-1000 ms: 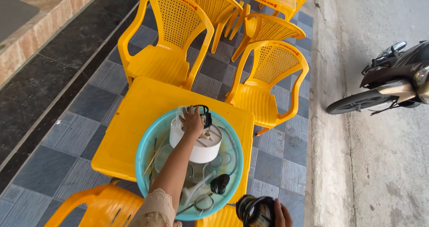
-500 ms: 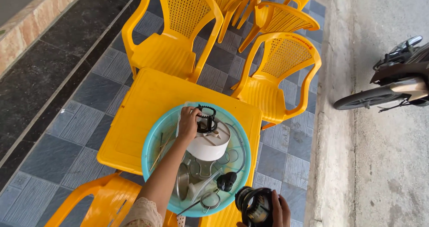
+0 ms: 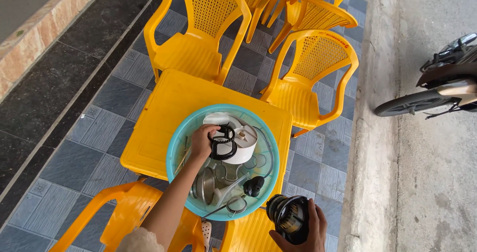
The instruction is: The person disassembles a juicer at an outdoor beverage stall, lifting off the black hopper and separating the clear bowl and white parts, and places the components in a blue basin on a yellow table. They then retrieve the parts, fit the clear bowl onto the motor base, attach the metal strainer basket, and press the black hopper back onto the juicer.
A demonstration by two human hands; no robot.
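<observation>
A teal round basin (image 3: 178, 138) sits on a small yellow plastic table (image 3: 164, 103). Inside lie a white appliance base (image 3: 241, 143), a black ring-shaped part (image 3: 224, 144), metal cups, a strainer and a black knob (image 3: 254, 186). My left hand (image 3: 203, 140) reaches into the basin and grips the black ring part against the white base. At the lower right, beyond the basin's rim, my right hand (image 3: 305, 229) holds a black round appliance part (image 3: 287, 217) with a metal inside.
Yellow plastic chairs (image 3: 308, 73) stand behind and beside the table, more stacked at the top. Another yellow chair (image 3: 124, 207) is right below me. A concrete kerb (image 3: 372, 133) runs down the right; a parked motorbike (image 3: 437, 88) stands on the road.
The view has shifted closer to the basin. My left hand has moved from the top of the white base onto the black ring part. My right hand keeps the black round part.
</observation>
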